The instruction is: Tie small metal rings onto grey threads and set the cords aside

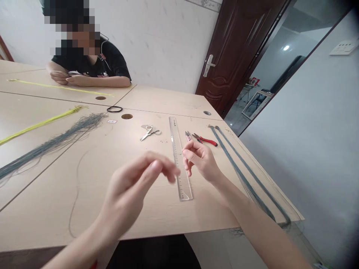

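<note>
My left hand (pixel 137 183) is raised over the table, left of the clear ruler (pixel 182 186), its fingers curled and slightly blurred. Whatever it may hold is too small to make out. Just right of the ruler, my right hand (pixel 200 160) has thumb and index finger pinched together; something thin may be between them, but I cannot make it out. Silver scissors (pixel 150 132) lie beyond my left hand. Small pink-handled snips (pixel 188 136) and red-handled pliers (pixel 206 140) lie behind my right hand.
Grey-blue thread bundles lie at the left (pixel 50 149) and right (pixel 238 168). Yellow strands (pixel 42 124) and a black ring (pixel 114 109) are farther back. Across the table (pixel 157 220) a person (pixel 89 67) rests both arms on it.
</note>
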Motion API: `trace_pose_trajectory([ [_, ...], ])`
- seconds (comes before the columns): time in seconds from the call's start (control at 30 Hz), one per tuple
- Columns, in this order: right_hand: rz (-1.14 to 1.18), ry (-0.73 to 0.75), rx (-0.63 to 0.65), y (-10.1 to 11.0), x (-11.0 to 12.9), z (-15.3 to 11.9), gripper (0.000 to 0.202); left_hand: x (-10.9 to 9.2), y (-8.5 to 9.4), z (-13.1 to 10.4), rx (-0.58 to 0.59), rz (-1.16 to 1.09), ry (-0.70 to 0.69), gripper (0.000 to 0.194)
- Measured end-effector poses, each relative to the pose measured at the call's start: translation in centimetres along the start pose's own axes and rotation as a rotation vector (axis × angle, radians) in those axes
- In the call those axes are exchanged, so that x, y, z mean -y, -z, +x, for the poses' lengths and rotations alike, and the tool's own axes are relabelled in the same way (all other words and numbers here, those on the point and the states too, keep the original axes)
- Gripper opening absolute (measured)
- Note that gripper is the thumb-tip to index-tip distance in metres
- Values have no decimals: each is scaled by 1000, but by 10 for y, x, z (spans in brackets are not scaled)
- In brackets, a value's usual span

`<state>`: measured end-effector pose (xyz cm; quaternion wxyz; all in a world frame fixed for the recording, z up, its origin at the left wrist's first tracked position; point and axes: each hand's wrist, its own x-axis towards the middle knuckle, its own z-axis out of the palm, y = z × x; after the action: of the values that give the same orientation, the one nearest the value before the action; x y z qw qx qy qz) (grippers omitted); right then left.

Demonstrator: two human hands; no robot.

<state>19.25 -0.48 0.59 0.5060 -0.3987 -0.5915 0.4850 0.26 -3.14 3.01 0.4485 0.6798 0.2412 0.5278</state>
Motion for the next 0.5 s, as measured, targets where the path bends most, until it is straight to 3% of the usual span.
trace_pose_trajectory([
  [0.1, 3, 31, -17, -1, 2, -2, 13, 21, 5, 30, -2, 173, 106, 5],
  [0.2, 2, 43, -27, -2, 3, -4, 13, 43, 12, 47, -44, 332, 152, 20],
  [0.3, 9, 45, -27, -2, 3, -6, 12, 57, 19, 46, 2, 419, 137, 25],
  [0.4, 9, 45, -34, -4, 4, -7, 12, 60, 23, 39, 77, 403, 87, 22],
  [0.5, -4, 29, -46, -5, 4, -7, 11, 46, 22, 32, 66, 308, 64, 20],
])
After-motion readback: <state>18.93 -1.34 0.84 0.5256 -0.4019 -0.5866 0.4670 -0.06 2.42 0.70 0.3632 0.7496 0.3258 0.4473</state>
